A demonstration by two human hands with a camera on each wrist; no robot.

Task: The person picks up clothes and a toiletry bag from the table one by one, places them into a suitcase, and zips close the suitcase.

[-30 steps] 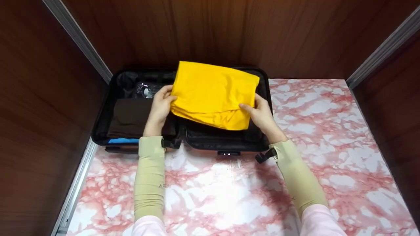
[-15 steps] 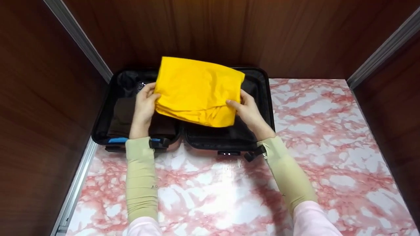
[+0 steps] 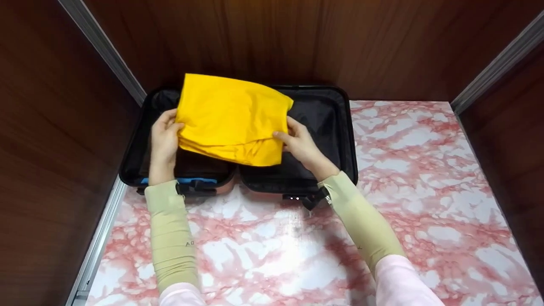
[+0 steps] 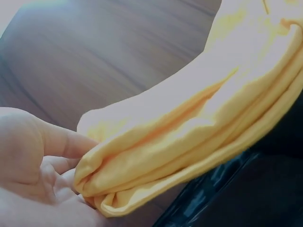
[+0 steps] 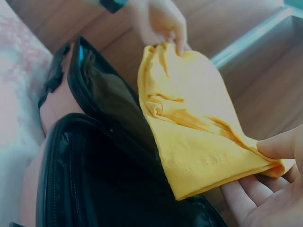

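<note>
Holding a folded yellow cloth (image 3: 231,117) up over an open, black-lined suitcase (image 3: 327,148), with one end gripped in each hand. Pinching the left end with the left hand (image 3: 163,138), with thumb on top and the other fingers bent in behind and beneath. Pinching the right end likewise with the right hand (image 3: 301,142), with thumb pressed on the upper face and fingers tucked under, as seen from the right wrist. Showing several stacked layers along the near edge of the cloth, with loose creases toward the near right. Keeping the cloth slightly slanted in the head view, with the far left corner higher than the far right one. Spanning the gap between the two suitcase halves, above part of each. Blocking much of the left half from the head view, so cannot tell everything lying inside. Seeing there, from the right wrist, a dark brown cloth (image 5: 109,90), and along the near rim a blue strip (image 3: 199,180). Wearing pale green arm covers (image 3: 170,229) on both forearms, with pink sleeves (image 3: 182,295) nearer the elbows. Working over a red-and-white marbled surface (image 3: 425,178), before a dark wooden panel (image 3: 272,42).
</note>
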